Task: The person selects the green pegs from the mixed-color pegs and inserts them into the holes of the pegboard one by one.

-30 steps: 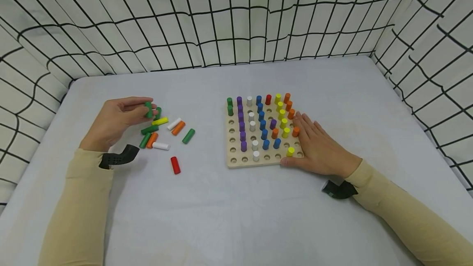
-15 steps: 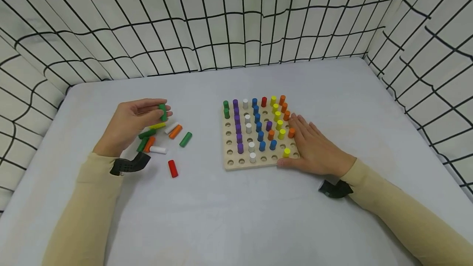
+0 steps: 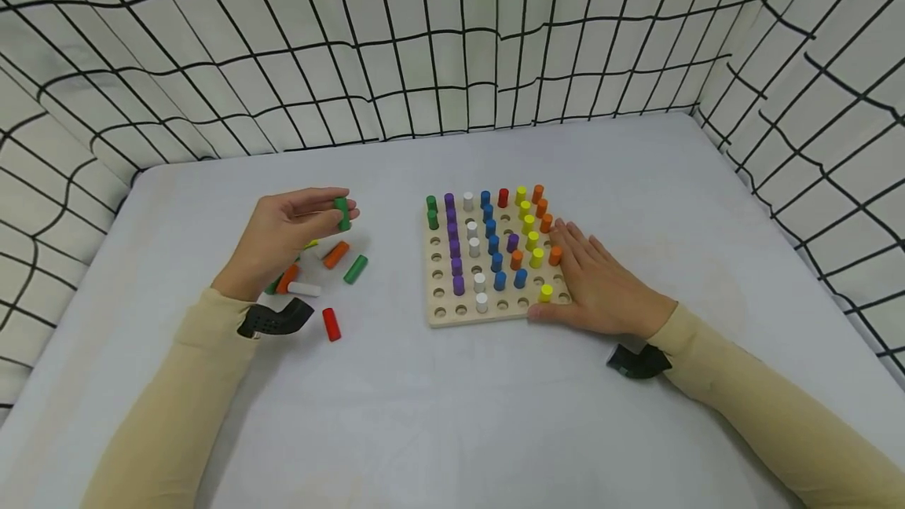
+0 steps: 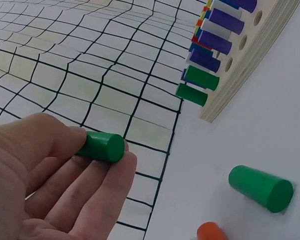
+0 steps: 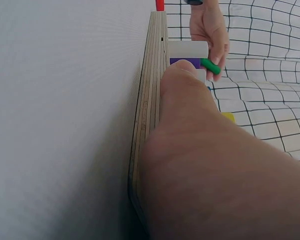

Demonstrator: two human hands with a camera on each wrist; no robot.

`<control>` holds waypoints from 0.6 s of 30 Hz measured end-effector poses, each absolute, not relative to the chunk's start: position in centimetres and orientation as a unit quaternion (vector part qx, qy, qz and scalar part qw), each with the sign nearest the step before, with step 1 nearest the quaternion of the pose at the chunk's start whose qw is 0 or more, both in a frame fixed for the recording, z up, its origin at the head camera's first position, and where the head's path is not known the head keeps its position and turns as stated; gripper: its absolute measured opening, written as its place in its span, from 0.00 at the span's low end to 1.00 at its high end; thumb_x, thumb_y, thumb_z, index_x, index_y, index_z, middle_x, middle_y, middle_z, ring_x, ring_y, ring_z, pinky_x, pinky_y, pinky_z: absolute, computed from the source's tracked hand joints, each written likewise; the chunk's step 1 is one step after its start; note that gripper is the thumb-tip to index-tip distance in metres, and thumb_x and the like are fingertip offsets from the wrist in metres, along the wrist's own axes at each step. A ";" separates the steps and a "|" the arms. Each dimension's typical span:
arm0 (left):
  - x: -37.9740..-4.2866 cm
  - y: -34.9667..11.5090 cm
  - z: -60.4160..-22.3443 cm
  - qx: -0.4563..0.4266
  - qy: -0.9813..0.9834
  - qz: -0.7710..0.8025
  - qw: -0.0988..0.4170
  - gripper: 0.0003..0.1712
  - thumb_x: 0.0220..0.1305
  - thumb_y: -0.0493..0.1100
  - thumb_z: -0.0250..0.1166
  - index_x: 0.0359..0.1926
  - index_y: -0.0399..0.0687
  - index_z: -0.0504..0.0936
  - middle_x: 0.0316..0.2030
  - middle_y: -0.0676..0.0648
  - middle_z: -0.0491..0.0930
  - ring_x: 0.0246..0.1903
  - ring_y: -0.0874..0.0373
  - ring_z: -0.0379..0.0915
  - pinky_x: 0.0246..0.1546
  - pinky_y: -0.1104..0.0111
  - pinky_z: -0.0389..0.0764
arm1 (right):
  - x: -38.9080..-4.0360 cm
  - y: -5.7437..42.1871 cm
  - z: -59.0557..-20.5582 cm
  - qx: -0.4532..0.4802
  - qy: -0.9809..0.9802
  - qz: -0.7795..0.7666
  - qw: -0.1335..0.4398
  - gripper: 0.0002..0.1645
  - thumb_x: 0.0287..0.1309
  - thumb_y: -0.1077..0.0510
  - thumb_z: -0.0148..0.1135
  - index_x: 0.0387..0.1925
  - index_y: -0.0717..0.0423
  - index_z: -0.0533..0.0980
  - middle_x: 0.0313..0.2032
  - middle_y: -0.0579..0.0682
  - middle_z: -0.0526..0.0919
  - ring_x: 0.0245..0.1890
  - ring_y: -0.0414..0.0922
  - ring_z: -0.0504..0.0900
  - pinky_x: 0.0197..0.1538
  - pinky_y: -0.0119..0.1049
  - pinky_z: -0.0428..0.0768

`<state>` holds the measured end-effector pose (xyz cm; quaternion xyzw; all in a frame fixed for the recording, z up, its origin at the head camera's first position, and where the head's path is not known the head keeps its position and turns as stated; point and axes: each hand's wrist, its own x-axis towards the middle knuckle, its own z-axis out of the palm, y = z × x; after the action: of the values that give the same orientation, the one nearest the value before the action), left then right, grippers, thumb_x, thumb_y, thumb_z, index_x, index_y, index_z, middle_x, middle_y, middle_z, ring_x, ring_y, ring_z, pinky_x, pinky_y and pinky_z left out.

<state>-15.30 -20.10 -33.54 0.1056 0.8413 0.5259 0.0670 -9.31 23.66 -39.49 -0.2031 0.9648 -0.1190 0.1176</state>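
Note:
My left hand [image 3: 283, 238] pinches a green peg [image 3: 342, 212] between thumb and fingertips, lifted above the table to the left of the wooden pegboard [image 3: 452, 314]. The left wrist view shows the same green peg [image 4: 101, 146] in my fingers, with the pegboard [image 4: 249, 55] and its green pegs [image 4: 200, 77] ahead. My right hand [image 3: 601, 285] lies flat with straight fingers on the board's right edge, thumb at the near corner. The right wrist view shows that hand [image 5: 204, 165] against the board edge [image 5: 147, 115]. Coloured pegs stand in rows on the board.
Loose pegs lie on the table under and beside my left hand: an orange one [image 3: 335, 254], a green one [image 3: 356, 269], a white one [image 3: 305, 288] and a red one [image 3: 330, 324]. Grid-patterned cloth walls [image 3: 452, 38] enclose the table on three sides.
My left hand has carried the green peg to the right, away from the loose pile and nearer the board. My right hand stays on the board.

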 end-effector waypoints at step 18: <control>-15.8 -16.2 -34.8 0.113 0.832 0.534 0.100 0.23 0.72 0.46 0.67 0.65 0.48 0.80 0.53 0.54 0.90 0.48 0.67 0.88 0.31 0.83 0.79 | -9.5 23.7 -39.6 -0.204 0.965 -0.112 0.120 0.78 0.55 0.12 0.51 0.82 0.61 0.36 0.84 0.59 0.34 0.85 0.59 0.37 0.84 0.64 0.45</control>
<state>-15.75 -16.17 -34.75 0.1130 0.8317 0.5343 0.1001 -9.47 23.75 -39.60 -0.2037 0.9652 -0.1118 0.1197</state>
